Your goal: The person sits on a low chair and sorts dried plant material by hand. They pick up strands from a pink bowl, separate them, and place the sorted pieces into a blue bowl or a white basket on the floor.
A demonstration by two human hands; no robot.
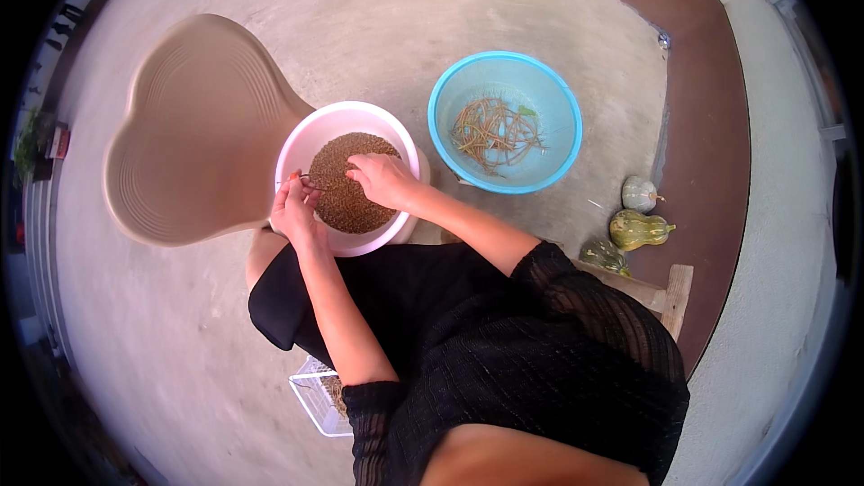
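Observation:
In front of me is a pale pink plastic basin [297, 142] with a heap of small brown seeds or beans [351, 209] inside. At its left side, my left hand [295, 210] pinches a thin dark pod [317, 182] between thumb and fingers. The pod points right, over the heap. My right hand [385, 180] hovers over the right part of the heap, its thumb and index finger near each other. Whether something small sits between those fingertips cannot be made out. To the right, a blue plastic basin [577, 125] contains many long, thin brownish pods [496, 131] and a green leaf bit [526, 111].
A large beige moulded plastic piece [202, 135] adjoins the pink basin on the left. Several green squashes [638, 229] lie at right, near a wooden frame [677, 300]. Below my left arm is a white plastic basket [320, 401], partly covered, on the concrete floor [182, 337].

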